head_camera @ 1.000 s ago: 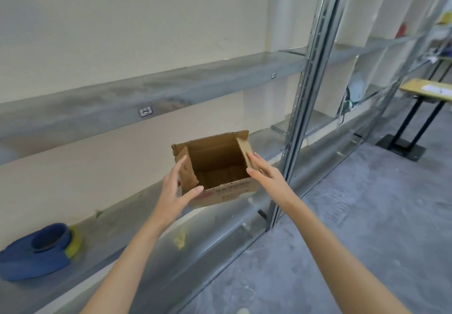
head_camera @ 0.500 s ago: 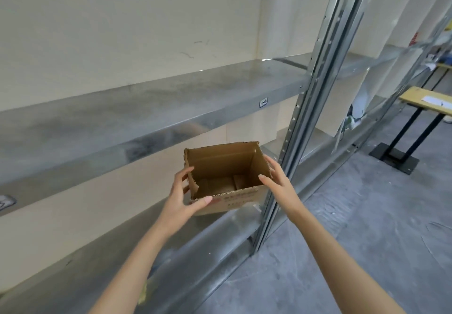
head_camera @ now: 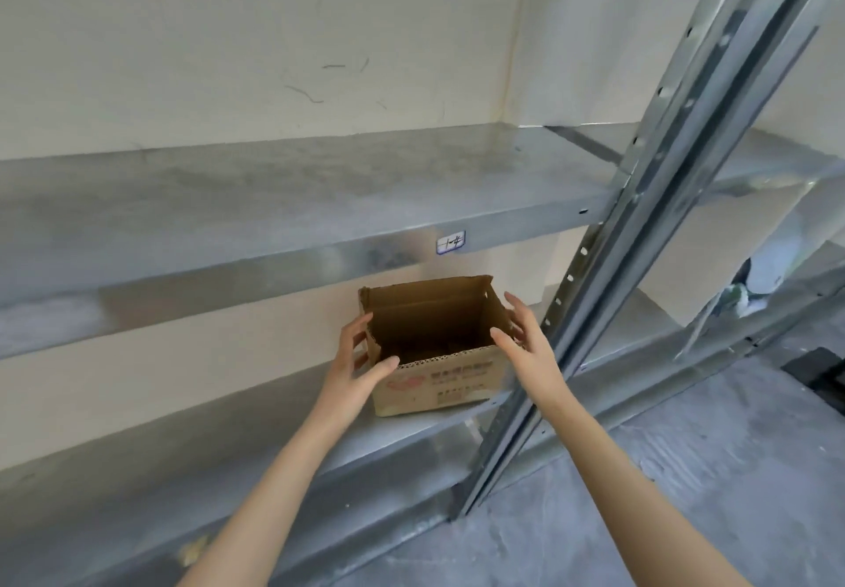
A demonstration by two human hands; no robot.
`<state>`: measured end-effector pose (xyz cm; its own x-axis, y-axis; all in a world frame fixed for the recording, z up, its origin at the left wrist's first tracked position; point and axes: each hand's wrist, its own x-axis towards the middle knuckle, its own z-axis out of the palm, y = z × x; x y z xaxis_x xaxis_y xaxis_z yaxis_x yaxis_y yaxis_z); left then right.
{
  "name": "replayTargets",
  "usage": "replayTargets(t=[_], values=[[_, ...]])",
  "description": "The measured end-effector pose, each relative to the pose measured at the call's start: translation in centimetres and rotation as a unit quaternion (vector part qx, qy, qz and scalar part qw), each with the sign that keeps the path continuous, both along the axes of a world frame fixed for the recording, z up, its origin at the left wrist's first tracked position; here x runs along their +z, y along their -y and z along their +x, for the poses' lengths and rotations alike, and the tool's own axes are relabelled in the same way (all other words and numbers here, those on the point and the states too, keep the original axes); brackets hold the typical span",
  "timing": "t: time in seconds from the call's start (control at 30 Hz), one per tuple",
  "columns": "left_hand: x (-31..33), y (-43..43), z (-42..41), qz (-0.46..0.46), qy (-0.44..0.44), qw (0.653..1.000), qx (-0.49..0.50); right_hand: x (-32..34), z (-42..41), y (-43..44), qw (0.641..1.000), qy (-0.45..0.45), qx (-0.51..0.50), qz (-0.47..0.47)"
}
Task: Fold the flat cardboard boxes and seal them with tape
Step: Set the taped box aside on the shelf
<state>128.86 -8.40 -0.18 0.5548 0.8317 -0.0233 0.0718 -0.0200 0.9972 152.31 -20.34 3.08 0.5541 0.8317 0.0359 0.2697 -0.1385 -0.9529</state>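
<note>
"Checking in: where is the box (head_camera: pixel 439 380)?"

"Centre of the frame, open top up, seemingly resting on the lower shelf (head_camera: pixel 274 449), just left of the metal post (head_camera: pixel 594 312). My left hand (head_camera: pixel 354 367) pinches its near left corner, thumb on the front rim. My right hand (head_camera: pixel 526 344) is spread wide at the right wall."

"Best way to seat it?"

"I'd hold it level, push it back from the shelf edge, then release both sides together."

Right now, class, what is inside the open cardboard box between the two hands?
The cardboard box shows only bare brown inner walls and a dark floor; no contents visible. Its near wall hides the front strip of the floor.
</note>
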Motion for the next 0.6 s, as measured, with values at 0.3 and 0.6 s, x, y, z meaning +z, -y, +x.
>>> replayTargets(t=[0.3,0.6], values=[[0.5,1.7,4.7,0.002,-0.017,0.995,0.094,-1.3,4.1,-1.4,0.998,0.067,0.01,-0.001],[1.8,2.0,5.1,0.138,-0.087,0.968,0.189,1.3,4.4,-2.9,0.971,0.232,0.054,0.021]])
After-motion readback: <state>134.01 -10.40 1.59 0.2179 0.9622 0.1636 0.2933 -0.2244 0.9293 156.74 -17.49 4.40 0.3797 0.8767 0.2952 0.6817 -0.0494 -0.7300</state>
